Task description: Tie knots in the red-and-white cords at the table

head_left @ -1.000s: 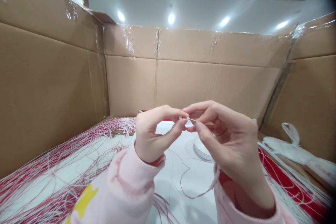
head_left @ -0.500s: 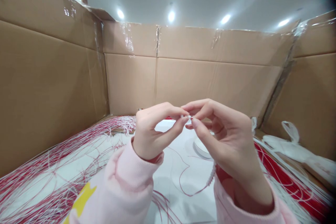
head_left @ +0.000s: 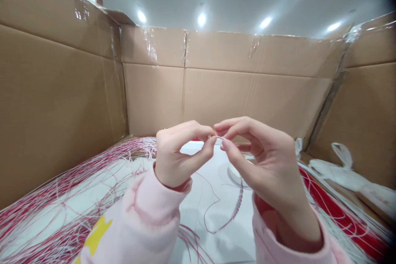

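My left hand [head_left: 177,154] and my right hand [head_left: 262,161] meet in front of me, their fingertips pinching a thin pale cord [head_left: 219,137] between them. A short beaded strand [head_left: 236,208] hangs below my right hand, with a loose red thread [head_left: 210,210] curving under it. The fingers hide the exact end of the cord. Behind my right hand, partly hidden, lies a round white spool or disc [head_left: 239,172]. Both pink sleeves [head_left: 151,214] cover my forearms.
Tangled red and white strings [head_left: 77,189] spread over the left of the white work surface [head_left: 213,198], with more [head_left: 340,210] at the right. A white plastic bag [head_left: 340,173] lies at the right. Taped cardboard walls [head_left: 216,95] surround the area.
Both hands have shifted slightly left. The beaded strand now hangs further left, clear of my right wrist, and the spool shows a little less.
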A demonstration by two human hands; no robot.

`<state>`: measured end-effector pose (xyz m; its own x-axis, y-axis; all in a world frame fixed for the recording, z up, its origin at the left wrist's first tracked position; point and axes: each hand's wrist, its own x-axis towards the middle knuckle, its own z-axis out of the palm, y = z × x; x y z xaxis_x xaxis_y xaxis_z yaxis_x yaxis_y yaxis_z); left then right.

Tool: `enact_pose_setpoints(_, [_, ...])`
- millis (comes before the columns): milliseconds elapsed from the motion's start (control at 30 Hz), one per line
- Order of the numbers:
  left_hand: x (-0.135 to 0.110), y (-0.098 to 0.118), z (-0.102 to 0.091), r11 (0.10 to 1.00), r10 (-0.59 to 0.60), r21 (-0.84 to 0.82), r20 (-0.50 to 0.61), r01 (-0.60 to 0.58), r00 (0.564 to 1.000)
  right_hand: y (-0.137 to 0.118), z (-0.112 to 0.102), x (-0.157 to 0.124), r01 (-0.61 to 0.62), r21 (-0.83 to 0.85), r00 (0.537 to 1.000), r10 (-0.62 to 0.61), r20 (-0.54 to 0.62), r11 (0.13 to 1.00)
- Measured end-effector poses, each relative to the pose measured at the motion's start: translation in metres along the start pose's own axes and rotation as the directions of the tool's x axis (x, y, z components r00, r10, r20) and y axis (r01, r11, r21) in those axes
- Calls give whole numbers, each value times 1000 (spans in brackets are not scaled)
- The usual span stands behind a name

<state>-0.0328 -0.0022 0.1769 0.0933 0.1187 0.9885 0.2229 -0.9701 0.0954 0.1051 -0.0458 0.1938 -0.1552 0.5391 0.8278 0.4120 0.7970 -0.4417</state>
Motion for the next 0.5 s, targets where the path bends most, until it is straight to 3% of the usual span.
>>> enact_pose_setpoints(267, [1, -2, -2, 999, -50, 11, -42, 50, 998, 0, -11, 0, -86, -104, 977, 104, 184, 991])
enact_pose_setpoints(500, [-1, -2, 1, 998, -53, -20, 7, 53, 999, 1, -3, 1, -72, -15, 992, 73, 106, 997])
